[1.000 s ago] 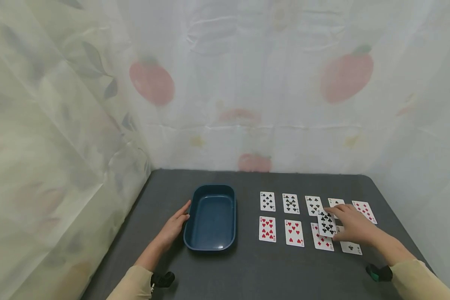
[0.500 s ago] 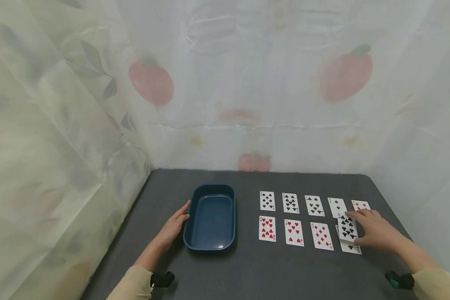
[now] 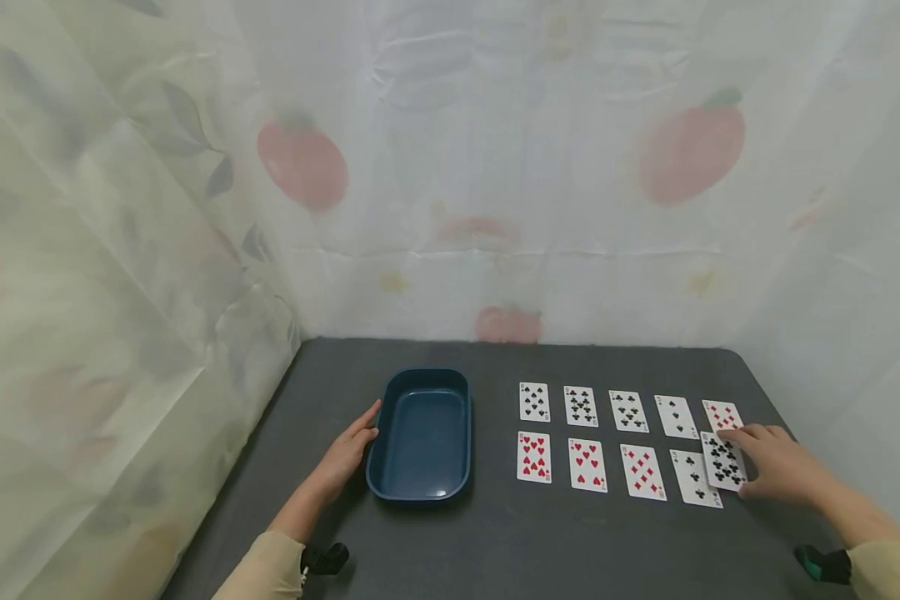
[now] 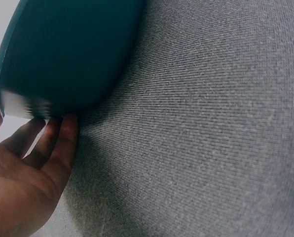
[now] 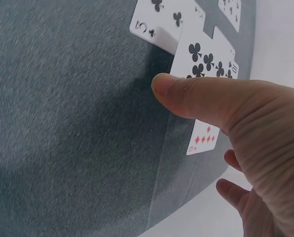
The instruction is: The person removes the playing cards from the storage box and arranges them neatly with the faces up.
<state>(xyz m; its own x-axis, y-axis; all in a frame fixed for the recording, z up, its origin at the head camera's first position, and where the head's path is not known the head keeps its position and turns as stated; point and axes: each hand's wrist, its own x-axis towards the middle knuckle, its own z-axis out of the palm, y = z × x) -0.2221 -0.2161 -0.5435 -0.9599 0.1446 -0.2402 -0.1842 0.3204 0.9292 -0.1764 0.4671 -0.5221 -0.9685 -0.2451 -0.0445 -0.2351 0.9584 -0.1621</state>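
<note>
In the head view, my right hand [image 3: 783, 467] pinches a playing card [image 3: 722, 460] marked with many black clubs, its thumb at the near edge and fingers at the far one. That card overlaps the right side of a five of clubs [image 3: 694, 479]. Behind it lies a diamonds card [image 3: 722, 414], partly covered by the fingers. The right thumb [image 5: 186, 94] hides part of the held card in the right wrist view. My left hand [image 3: 342, 460] rests against the left side of a dark blue tray [image 3: 420, 492], its fairly straight fingers touching the outer wall.
Several face-up cards form two rows on the grey table [image 3: 540, 542], including a hearts card [image 3: 534, 457] and a spades card [image 3: 534, 402] at the left end. A patterned curtain [image 3: 495, 208] hangs behind the table, and another [image 3: 105, 333] along its left side.
My right hand has carried the clubs card rightward, from above the near-row diamonds card, across the five of clubs, to that row's right end. The left hand and tray stay put.
</note>
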